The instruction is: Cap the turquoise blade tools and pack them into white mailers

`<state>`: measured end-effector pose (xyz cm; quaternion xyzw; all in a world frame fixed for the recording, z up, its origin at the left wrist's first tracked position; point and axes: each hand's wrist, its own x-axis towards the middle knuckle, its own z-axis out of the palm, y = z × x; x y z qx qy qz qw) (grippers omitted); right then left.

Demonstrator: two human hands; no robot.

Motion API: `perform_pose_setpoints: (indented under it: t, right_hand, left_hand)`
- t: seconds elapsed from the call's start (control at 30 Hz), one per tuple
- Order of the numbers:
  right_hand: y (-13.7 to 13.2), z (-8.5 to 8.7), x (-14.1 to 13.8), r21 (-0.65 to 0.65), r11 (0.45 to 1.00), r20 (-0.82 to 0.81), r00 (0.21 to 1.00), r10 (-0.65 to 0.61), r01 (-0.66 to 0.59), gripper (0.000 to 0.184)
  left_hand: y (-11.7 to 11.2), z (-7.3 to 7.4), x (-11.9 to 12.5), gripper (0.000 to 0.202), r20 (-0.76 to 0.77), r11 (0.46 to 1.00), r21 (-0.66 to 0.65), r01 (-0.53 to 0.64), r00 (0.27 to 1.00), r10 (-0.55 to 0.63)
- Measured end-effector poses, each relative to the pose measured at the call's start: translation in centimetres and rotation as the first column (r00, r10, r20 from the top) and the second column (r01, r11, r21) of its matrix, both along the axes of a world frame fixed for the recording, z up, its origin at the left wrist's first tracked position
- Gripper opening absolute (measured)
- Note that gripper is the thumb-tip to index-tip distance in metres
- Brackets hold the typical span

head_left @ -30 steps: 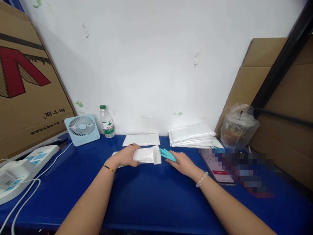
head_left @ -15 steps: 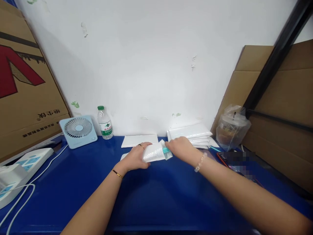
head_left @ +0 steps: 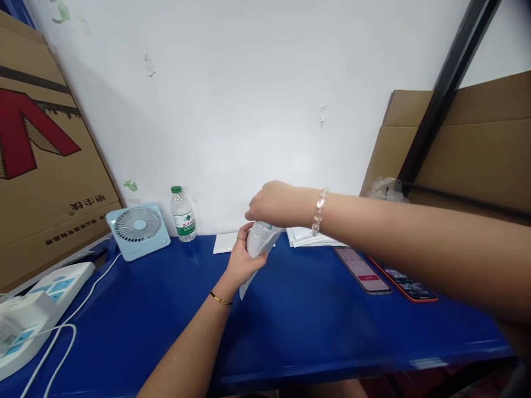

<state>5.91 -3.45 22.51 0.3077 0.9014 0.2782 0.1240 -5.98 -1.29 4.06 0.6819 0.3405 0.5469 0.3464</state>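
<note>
My left hand (head_left: 245,255) is wrapped round a white padded mailer (head_left: 260,239), which stands tilted with its mouth upward and a loose flap trailing below. Over that mouth is my right hand (head_left: 269,205), fingers curled down; my own hand hides whatever the fingertips grip. A little pale teal shows at the mailer's opening, just under the right hand. Behind my left hand a flat white mailer (head_left: 224,243) lies on the table. More white mailers (head_left: 309,237) lie stacked behind my right wrist.
A light blue fan (head_left: 139,229) and a water bottle (head_left: 183,215) stand at the back left, near a white power strip (head_left: 53,296) with cables. On the right of the blue table (head_left: 298,326) lie two phones (head_left: 360,270) (head_left: 409,284). A bagged cup (head_left: 388,189) is mostly hidden behind my right forearm.
The mailer has swung from lying nearly level to standing tilted with its mouth up. My right hand has risen from its right end to above it. The view has shifted slightly.
</note>
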Motion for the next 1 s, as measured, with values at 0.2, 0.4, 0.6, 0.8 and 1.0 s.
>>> perform_pose_setpoints:
  t: [0.2, 0.4, 0.6, 0.8, 1.0]
  right_hand:
    - [0.1, 2.9, 1.9, -0.356, 0.912, -0.326, 0.941, 0.085, -0.206, 0.036]
    - [2.1, 0.8, 4.5, -0.570, 0.771, -0.507, 0.860, -0.059, -0.283, 0.021]
    - [3.0, -1.5, 4.0, -0.482, 0.843, -0.662, 0.729, -0.173, -0.238, 0.027]
    - [2.6, -3.6, 3.9, -0.044, 0.959, -0.703, 0.691, 0.170, -0.281, 0.026]
    - [3.9, -4.0, 6.5, -0.279, 0.950, -0.650, 0.756, -0.078, -0.142, 0.036]
  left_hand:
    - [-0.2, 0.0, -1.1, 0.075, 0.231, 0.986, -0.072, 0.152, 0.964, -0.132]
    - [-0.6, 0.1, -1.9, 0.074, 0.387, 0.920, -0.190, 0.343, 0.887, -0.251]
    - [-0.9, 0.6, -1.0, 0.046, 0.372, 0.938, -0.188, 0.292, 0.905, -0.207]
    - [-0.4, 0.1, -0.6, 0.033, 0.338, 0.954, -0.195, 0.226, 0.929, -0.151]
    - [0.4, 0.1, -0.6, 0.041, 0.332, 0.987, -0.121, 0.107, 0.941, -0.062]
